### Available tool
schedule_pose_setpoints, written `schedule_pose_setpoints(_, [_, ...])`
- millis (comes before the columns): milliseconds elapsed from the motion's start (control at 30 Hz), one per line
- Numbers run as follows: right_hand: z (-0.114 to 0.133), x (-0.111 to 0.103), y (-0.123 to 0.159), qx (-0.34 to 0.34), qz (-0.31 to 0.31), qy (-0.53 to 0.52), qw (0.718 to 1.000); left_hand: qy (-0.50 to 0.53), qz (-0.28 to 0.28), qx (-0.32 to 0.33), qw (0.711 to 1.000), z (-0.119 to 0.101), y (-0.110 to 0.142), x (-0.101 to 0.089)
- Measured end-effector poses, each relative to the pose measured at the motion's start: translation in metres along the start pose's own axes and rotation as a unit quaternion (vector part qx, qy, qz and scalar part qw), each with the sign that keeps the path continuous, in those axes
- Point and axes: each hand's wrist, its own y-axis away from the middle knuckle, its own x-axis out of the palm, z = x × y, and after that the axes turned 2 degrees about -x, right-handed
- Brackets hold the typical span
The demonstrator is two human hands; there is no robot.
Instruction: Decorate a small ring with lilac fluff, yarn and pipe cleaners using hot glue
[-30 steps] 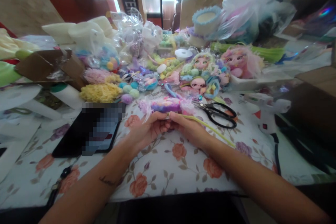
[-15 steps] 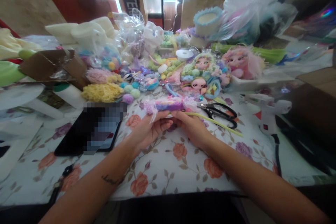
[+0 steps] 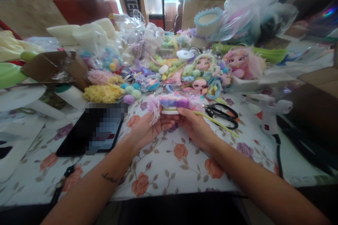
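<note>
Both hands hold a fluffy pastel craft piece (image 3: 175, 102) over the tablecloth, purple and pink with wispy tufts at its ends. Along its near side runs a white rim (image 3: 170, 111). A yellow-green strip (image 3: 224, 124) lies against that side and trails off to the right. My left hand (image 3: 151, 126) supports the piece from below with curled fingers. With its thumb on the near edge, my right hand (image 3: 198, 126) pinches the piece and the strip; its other fingers are partly hidden. Black-handled scissors (image 3: 221, 114) lie just right of the piece, partly under the strip.
A tablet-like black device (image 3: 92, 130) lies left of my hands. To the right stands a white glue gun (image 3: 271, 109) with its cord. Yarn bundles (image 3: 102, 93), pompoms, doll heads (image 3: 243, 63), a ribbon spool (image 3: 185, 55) and plastic bags crowd the back. A cardboard box (image 3: 50, 66) stands at left.
The craft piece has turned in my hands, so its white rim and the strip along it show more. My right thumb has shifted slightly right, and the strip's free end has moved slightly left.
</note>
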Motion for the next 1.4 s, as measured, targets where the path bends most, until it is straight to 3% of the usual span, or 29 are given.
schedule_pose_setpoints(167, [0.001,0.000,-0.001,0.006,0.006,-0.015,1.000,-0.024,-0.004,-0.036,0.999,-0.008,-0.001,0.000])
schedule_pose_setpoints(367, [0.003,-0.002,-0.002,0.023,-0.031,-0.049,0.998,0.006,-0.152,-0.020,0.988,-0.025,-0.002,0.001])
schedule_pose_setpoints(467, [0.004,-0.005,-0.004,0.029,-0.049,-0.054,0.997,0.036,-0.233,0.065,0.970,-0.029,-0.006,-0.004])
schedule_pose_setpoints(567, [0.003,-0.008,-0.006,0.019,-0.072,-0.035,0.997,0.023,-0.301,0.223,0.927,-0.030,-0.005,-0.006])
schedule_pose_setpoints(667, [0.001,-0.010,-0.006,0.015,-0.080,-0.002,0.997,-0.073,-0.273,0.308,0.908,-0.027,0.000,-0.006])
schedule_pose_setpoints(833, [-0.004,-0.012,-0.005,0.029,-0.049,0.047,0.997,-0.235,-0.170,0.221,0.931,-0.018,0.003,-0.006])
schedule_pose_setpoints(967, [-0.003,-0.011,-0.005,0.031,-0.044,0.023,0.998,-0.140,-0.154,0.202,0.957,-0.020,-0.003,-0.008])
schedule_pose_setpoints(1067, [0.000,-0.011,-0.007,0.031,-0.049,-0.017,0.998,-0.023,-0.215,0.189,0.958,-0.028,-0.007,-0.010])
schedule_pose_setpoints(1167, [0.002,-0.011,-0.008,0.027,-0.065,-0.028,0.997,-0.001,-0.332,0.213,0.919,-0.031,-0.007,-0.012])
schedule_pose_setpoints(1233, [0.003,-0.011,-0.008,0.018,-0.077,-0.025,0.997,-0.071,-0.360,0.274,0.889,-0.030,-0.004,-0.012])
schedule_pose_setpoints(1300, [0.002,-0.011,-0.008,0.012,-0.079,-0.016,0.997,-0.232,-0.311,0.386,0.837,-0.027,0.000,-0.012])
schedule_pose_setpoints(1333, [0.001,-0.011,-0.009,0.010,-0.076,-0.010,0.997,-0.344,-0.258,0.429,0.794,-0.025,0.001,-0.012])
schedule_pose_setpoints(1400, [-0.002,-0.012,-0.009,0.004,-0.070,0.013,0.997,-0.556,-0.146,0.452,0.682,-0.020,0.002,-0.014])
